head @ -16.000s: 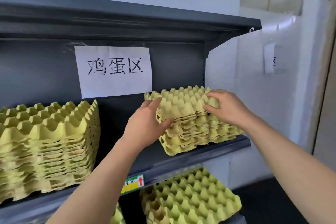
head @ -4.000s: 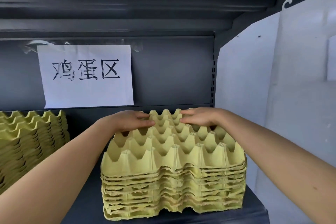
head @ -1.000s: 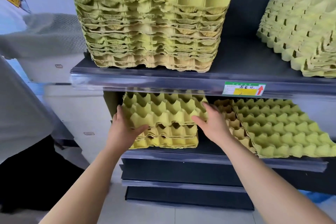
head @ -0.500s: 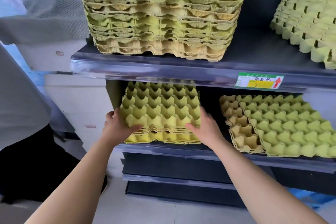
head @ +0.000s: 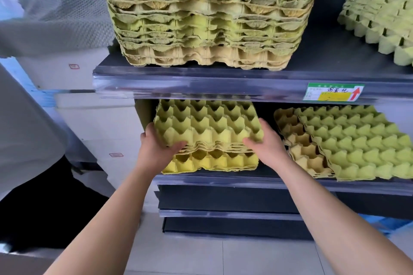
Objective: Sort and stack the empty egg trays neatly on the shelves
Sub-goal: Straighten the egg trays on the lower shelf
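Two dark metal shelves fill the view, seen from the head of someone reaching forward with bare arms. A person in a pale top [head: 24, 131] stands at the far left edge. On the upper shelf [head: 201, 82] a tall stack of green-yellow pulp egg trays [head: 207, 18] stands at the left end, close to the front edge. A second stack [head: 380, 6] at the far right of that shelf sits turned at an angle, partly cut off by the frame. On the lower shelf [head: 245, 182], at the right, a low stack [head: 357, 140] lies askew, its green top trays shifted right off the yellower ones beneath. At the left of the lower shelf sits a small stack of green trays [head: 207, 125] on top of yellower trays [head: 212, 161]. Both hands hold the green trays at the front corners. The left hand [head: 156, 147] is wrapped round the left corner, thumb lying along the front edge just above the yellower trays. The right hand [head: 266, 143] grips the right corner, thumb on the front edge, fingers up the side. A green and yellow price label [head: 333, 91] with a red arrow is stuck on the upper shelf's front strip
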{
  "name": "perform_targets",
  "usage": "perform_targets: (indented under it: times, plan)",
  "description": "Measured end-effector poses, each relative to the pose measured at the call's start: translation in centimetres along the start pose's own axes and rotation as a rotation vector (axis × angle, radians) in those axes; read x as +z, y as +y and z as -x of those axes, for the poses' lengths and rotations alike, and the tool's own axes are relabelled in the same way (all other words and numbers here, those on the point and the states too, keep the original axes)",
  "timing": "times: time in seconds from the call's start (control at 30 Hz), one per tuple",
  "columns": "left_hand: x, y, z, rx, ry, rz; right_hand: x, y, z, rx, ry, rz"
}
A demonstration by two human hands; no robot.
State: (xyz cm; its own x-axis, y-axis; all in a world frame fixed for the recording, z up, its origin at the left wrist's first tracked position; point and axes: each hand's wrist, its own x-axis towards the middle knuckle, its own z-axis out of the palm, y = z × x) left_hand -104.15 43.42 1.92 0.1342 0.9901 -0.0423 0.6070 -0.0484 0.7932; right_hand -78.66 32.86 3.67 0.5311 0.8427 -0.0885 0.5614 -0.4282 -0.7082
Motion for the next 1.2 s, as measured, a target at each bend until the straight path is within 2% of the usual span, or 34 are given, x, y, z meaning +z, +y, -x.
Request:
perform_targets:
  times: [0.17, 0.53, 0.7, 0.83, 0.93, 1.2]
  plan:
    - [0.7, 1.0, 0.9, 0.022, -0.012, 0.002, -1.3, 0.4, -0.1, -0.003, 0.008, -0.013]
    - [2.9, -2.8, 1.6, -0.081, -0.096, -0.047, 1.5, 2.9, 0.4, -0.035, -0.093, 0.124]
    - [3.3, -3.7, 1.6, -0.128, -0.091, -0.066, 2.0, 3.4, 0.2, 0.034, -0.201, 0.004]
    - [3.7, -4.6, 2.0, -0.170, -0.112, -0.070, 2.2, 3.9, 0.3, 0.042, -0.278, 0.021]
    - [3.8, -4.7, 1.8, -0.150, -0.099, -0.046, 2.1, 4.0, 0.1, 0.052, -0.277, -0.032]
    - [3.5, -3.5, 1.6, -0.098, -0.039, 0.010, 1.0, 3.2, -0.3, -0.026, -0.182, 0.070]
